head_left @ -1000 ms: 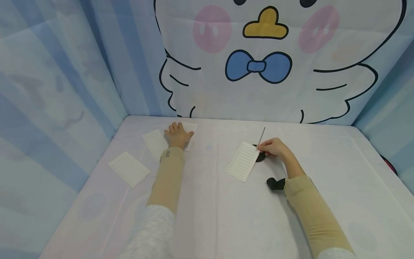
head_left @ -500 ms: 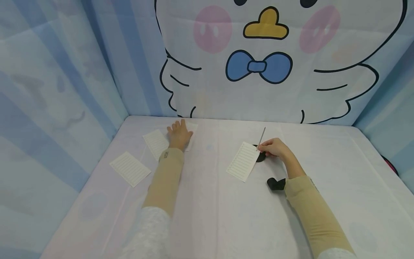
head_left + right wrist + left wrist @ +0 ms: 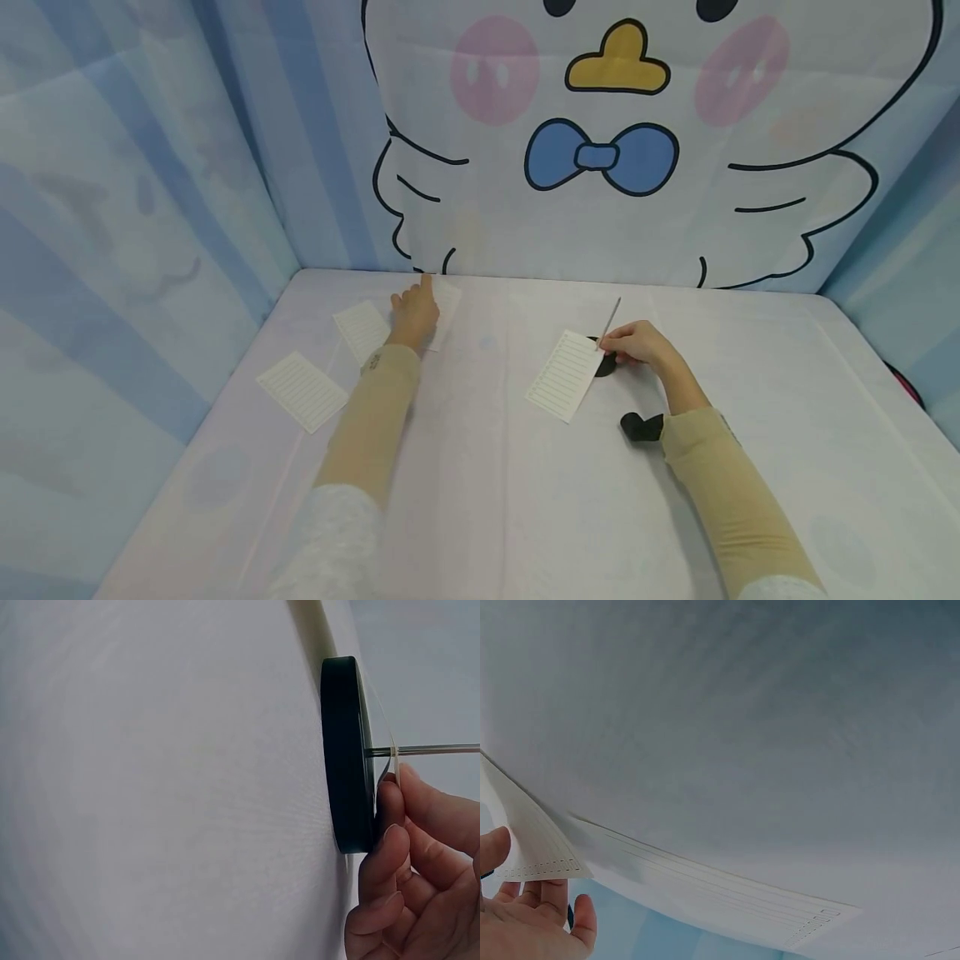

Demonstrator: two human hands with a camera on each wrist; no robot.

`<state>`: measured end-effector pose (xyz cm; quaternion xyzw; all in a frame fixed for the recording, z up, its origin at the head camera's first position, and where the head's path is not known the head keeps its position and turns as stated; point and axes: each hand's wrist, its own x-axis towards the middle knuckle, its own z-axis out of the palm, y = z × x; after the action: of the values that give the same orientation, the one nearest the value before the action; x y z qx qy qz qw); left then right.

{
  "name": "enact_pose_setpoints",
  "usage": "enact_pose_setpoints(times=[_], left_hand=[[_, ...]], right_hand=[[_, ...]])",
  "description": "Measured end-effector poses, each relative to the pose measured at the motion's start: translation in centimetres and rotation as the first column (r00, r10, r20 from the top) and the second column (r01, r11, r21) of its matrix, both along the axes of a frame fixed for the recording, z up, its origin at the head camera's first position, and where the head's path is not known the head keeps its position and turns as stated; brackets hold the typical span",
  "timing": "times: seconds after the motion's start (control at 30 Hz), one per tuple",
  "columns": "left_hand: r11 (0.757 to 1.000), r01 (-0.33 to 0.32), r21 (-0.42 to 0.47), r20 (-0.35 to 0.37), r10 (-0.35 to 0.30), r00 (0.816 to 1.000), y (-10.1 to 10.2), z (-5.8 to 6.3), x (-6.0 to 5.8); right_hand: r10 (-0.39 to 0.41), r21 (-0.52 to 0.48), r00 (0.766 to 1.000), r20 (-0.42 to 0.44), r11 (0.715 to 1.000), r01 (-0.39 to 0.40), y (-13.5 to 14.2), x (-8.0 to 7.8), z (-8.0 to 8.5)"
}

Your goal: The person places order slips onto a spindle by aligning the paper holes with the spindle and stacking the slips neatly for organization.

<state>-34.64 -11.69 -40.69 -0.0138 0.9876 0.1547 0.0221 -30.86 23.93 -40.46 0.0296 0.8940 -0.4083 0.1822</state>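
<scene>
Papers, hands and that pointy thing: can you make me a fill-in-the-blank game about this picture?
1. The right hand pinches a sheet of paper printed with ruled ____.
2. The thin metal rod rises from a round base whose color is ____.
3. At the left hand, another sheet is bent upward instead of lying ____.
4. The bow tie pictured on the curtain is colored ____.

Missing words: lines; black; flat; blue.
</scene>
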Motion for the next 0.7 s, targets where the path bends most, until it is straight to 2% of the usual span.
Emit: enact_pose_setpoints(times=[0.13,0.27,0.37,0.5,0.53,0.57,0.67,0.7], left_hand=[[1.0,0.014,0.016,-0.021,-0.014,1.0,-0.1,0.2,0.1],[0.998,0.011,0.065,0.001,-0.011,1.0,-0.3,0.4,0.0],[0.989,-0.005,0.146,0.045,-0.002,0.999,-0.6,0.6,-0.4],[0.96,-0.041,0.277,0.111,0.01,0.994,-1.0,0.1,-1.2],[0.956,-0.04,0.289,0.096,0.012,0.995,-1.3,-1.0,-2.3],[0.948,-0.045,0.315,0.109,0.011,0.994,-1.6,-1.9,-3.3],[0.93,-0.03,0.365,0.081,0.0,0.997,-2.9,-6.7,-8.0],[0.924,-0.007,0.383,0.049,-0.013,0.999,-3.4,-8.3,-9.4]], right_hand=[[-0.001,0.006,1.0,-0.003,1.0,0.001,0.0,0.0,0.1],[-0.004,0.013,1.0,0.0,1.0,0.004,-0.1,0.0,0.2],[-0.007,0.011,1.0,0.004,1.0,0.007,-0.1,0.0,0.2],[-0.011,0.005,1.0,0.011,1.0,0.011,-0.1,0.0,0.2],[-0.011,0.004,1.0,0.012,1.0,0.011,-0.1,0.0,0.2],[-0.014,0.004,1.0,0.014,1.0,0.014,-0.1,0.0,0.2],[-0.012,-0.004,1.0,0.018,1.0,0.013,-0.1,0.1,0.3],[-0.013,-0.006,1.0,0.019,1.0,0.013,-0.1,0.1,0.3]])
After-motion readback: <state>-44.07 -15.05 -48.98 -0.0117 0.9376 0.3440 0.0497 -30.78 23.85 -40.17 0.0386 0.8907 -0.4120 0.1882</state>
